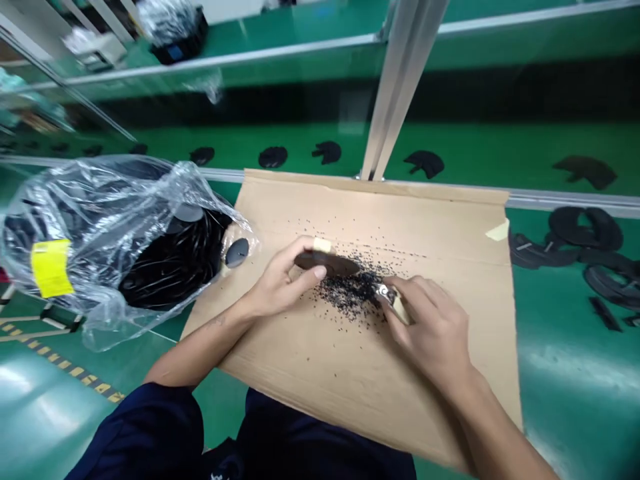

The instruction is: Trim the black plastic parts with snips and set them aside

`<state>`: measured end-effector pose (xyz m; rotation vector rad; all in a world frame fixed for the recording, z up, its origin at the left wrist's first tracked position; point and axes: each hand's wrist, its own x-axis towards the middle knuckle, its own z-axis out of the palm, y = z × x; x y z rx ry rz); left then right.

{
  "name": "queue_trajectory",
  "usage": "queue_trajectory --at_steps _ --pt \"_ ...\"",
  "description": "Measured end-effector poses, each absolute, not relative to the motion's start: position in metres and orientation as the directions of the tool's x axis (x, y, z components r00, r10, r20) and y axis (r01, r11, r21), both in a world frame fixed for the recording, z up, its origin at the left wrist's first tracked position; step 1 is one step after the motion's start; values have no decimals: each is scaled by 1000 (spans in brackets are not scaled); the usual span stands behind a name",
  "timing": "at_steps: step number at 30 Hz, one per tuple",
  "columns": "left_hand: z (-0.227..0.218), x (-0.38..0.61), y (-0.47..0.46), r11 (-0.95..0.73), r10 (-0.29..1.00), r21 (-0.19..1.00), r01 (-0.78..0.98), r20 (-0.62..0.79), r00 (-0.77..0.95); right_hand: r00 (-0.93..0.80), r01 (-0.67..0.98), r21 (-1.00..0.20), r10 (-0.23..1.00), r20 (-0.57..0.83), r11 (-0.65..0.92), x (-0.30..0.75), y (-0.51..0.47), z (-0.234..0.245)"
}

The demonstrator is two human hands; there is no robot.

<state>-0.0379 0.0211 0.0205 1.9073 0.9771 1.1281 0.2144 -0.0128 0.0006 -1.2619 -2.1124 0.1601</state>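
Fingers of the left hand (283, 280) pinch a dark oval rubber piece (327, 264) firmly over the cardboard sheet (440, 227) at mid-frame, while the right hand (425, 327) closes narrowly on a small metal-tipped tool (393, 303) just beside it, above scattered black crumbs (350, 293).

The single head-worn camera looks forward and steeply down from above the navy-clad lap (145, 433), close over the cardboard sheet (310, 380), left hand (280, 280) and right hand (430, 327), with a green bench (500, 147) at twelve o'clock.
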Motion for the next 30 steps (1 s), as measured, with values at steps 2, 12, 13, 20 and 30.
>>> queue_trajectory --at_steps 2,12,13,20,30 --pt "29 -46 48 -488 869 806 336 411 276 -396 785 -281 796 458 552 218 -10 -1" --pt "30 -72 224 -265 964 444 856 135 229 -434 762 -237 747 504 602 220 -14 -1" --pt "27 -70 232 -269 963 448 853 122 240 -433 763 -245 755 492 598 220 -14 -3" --pt "10 -46 267 -189 982 452 871 89 167 -405 762 -268 756 513 590 221 -15 -7" --pt "22 -16 286 -6 970 524 851 208 -121 -432 791 -230 783 447 567 222 -15 -5"
